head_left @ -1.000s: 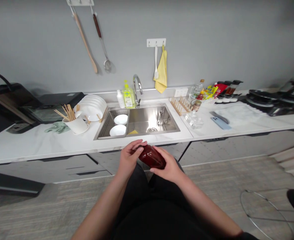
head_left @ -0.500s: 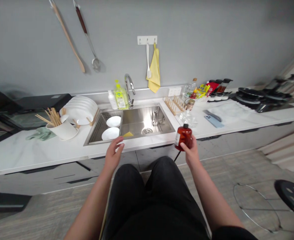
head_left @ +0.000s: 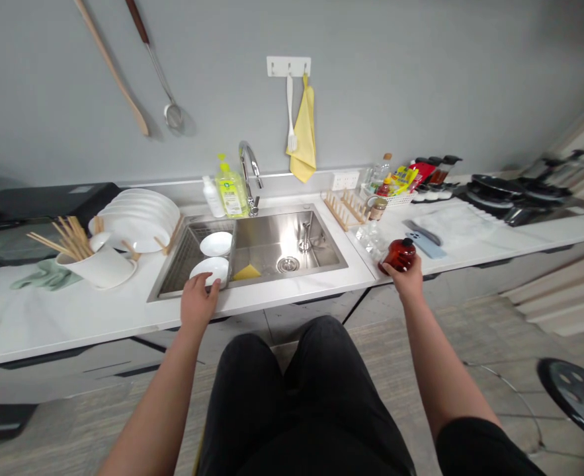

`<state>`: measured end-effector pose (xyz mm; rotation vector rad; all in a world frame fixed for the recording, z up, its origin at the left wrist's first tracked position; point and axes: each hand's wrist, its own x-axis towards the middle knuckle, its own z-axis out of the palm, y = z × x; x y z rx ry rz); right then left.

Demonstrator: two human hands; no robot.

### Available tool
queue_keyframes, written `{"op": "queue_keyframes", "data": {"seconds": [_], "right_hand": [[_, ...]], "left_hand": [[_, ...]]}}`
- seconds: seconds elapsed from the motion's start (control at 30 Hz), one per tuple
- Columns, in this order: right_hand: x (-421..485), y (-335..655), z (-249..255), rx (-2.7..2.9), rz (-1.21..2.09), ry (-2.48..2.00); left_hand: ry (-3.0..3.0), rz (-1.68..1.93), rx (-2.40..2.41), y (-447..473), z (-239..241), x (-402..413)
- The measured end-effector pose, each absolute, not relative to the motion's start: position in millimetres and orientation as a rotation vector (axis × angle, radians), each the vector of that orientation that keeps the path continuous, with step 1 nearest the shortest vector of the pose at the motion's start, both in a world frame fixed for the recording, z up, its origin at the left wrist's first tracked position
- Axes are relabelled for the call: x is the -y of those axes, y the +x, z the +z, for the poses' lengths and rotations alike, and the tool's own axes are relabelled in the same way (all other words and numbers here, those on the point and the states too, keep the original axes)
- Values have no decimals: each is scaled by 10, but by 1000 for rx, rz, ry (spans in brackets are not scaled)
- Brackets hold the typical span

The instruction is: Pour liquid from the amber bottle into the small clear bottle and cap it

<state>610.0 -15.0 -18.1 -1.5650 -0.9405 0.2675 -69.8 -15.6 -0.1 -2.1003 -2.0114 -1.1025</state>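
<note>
My right hand (head_left: 407, 277) is wrapped round an amber bottle (head_left: 401, 254) with a black cap. The bottle is low at the counter's front edge, to the right of the sink; whether its base rests on the surface, I cannot tell. Over the front left rim of the sink (head_left: 272, 276) reaches my left hand (head_left: 198, 301), thumb and fingers apart. Its fingertips are at the near edge of a white bowl (head_left: 215, 268); contact is not clear. Behind that lies a second white bowl (head_left: 216, 244). A yellow cloth or sponge (head_left: 247, 272) lies in the main basin.
Left of the sink stand a rack of white plates (head_left: 145, 231) and a white holder with chopsticks (head_left: 100, 266). Soap bottles (head_left: 231, 192) stand beside the faucet (head_left: 250, 173). A wooden rack (head_left: 344, 208), glass jar (head_left: 377, 209) and blue phone (head_left: 425, 244) are to the right.
My right hand has carried the amber bottle right and down to the counter edge. My left hand has moved left to the near bowl. The view has shifted slightly.
</note>
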Motion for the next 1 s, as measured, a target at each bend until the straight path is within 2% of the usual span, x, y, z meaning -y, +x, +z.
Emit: {"op": "queue_keyframes", "data": {"seconds": [0.43, 0.63, 0.87, 1.0], "right_hand": [[-230, 6134, -160, 1025, 216, -1681], [285, 5637, -91, 912, -262, -1654], [176, 4702, 105, 1645, 383, -1482], [-82, 4429, 114, 1761, 392, -1571]], "left_hand": [[-2022, -955, 2030, -638, -27, 162], [-2018, -986, 2008, -643, -44, 162], [-1998, -976, 2021, -649, -60, 162], [-1980, -967, 2033, -642, -57, 175]]}}
